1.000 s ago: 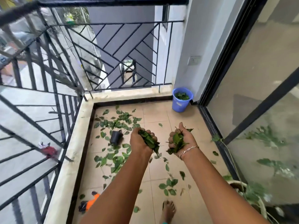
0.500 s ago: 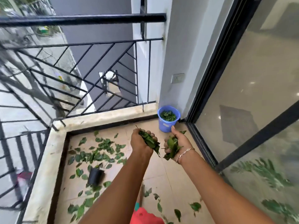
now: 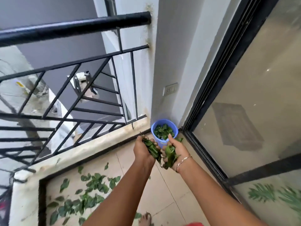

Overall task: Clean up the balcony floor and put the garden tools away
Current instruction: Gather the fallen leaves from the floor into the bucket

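My left hand (image 3: 142,149) grips a bunch of green leaves (image 3: 152,148), fingers curled round them. My right hand (image 3: 178,150), with a bracelet at the wrist, holds a second bunch of leaves (image 3: 170,154) in its cupped palm, thumb pointing up. Both hands hover side by side just in front of a blue bucket (image 3: 163,142) that stands in the balcony's far corner and holds green leaves inside. Many loose leaves (image 3: 91,191) still lie scattered on the tiled floor at lower left.
A black metal railing (image 3: 78,66) on a pale stone kerb (image 3: 91,144) borders the balcony at left and front. A glass sliding door with a black frame (image 3: 211,98) runs along the right. My bare foot (image 3: 145,219) shows at the bottom edge.
I have stepped closer to the corner; the bucket now sits right beyond my hands. Both hands keep their leaves. The black pot and orange tool have dropped out of view.
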